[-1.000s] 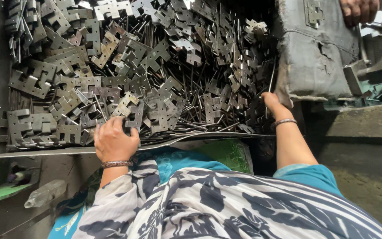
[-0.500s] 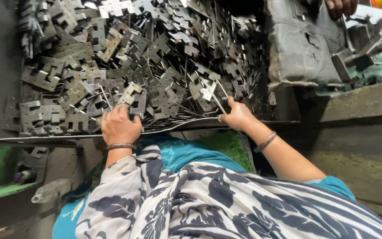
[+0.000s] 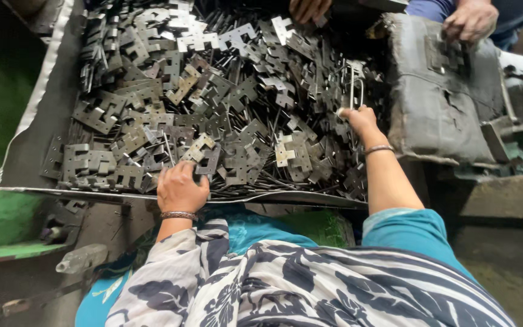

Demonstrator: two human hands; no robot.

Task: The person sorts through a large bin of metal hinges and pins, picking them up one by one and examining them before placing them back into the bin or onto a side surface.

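a wide, shallow metal tray (image 3: 31, 115) is seen from above, heaped with flat, notched metal plates (image 3: 213, 109) and thin metal pins (image 3: 273, 181) lying crosswise among them. the left hand (image 3: 181, 188) is laid on the near part of the heap, just inside the tray's front edge, with the fingers curled down over a notched plate (image 3: 208, 160); whether that plate is truly gripped cannot be told, since the fingertips are hidden. a bangle (image 3: 178, 215) is worn on the left wrist. the right hand (image 3: 358, 121) is stretched further into the pile on the right side, and its fingers are closed on a thin wire piece (image 3: 353, 91) that stands up above the plates. a second bangle (image 3: 378, 149) is worn on the right wrist. just right of the tray a worn grey block (image 3: 443, 115) is set, and another person's hand (image 3: 470, 21) is rested on its top. another hand (image 3: 308, 9) is seen at the far edge of the tray. a patterned black-and-white cloth (image 3: 286, 284) is spread across the bottom of the view
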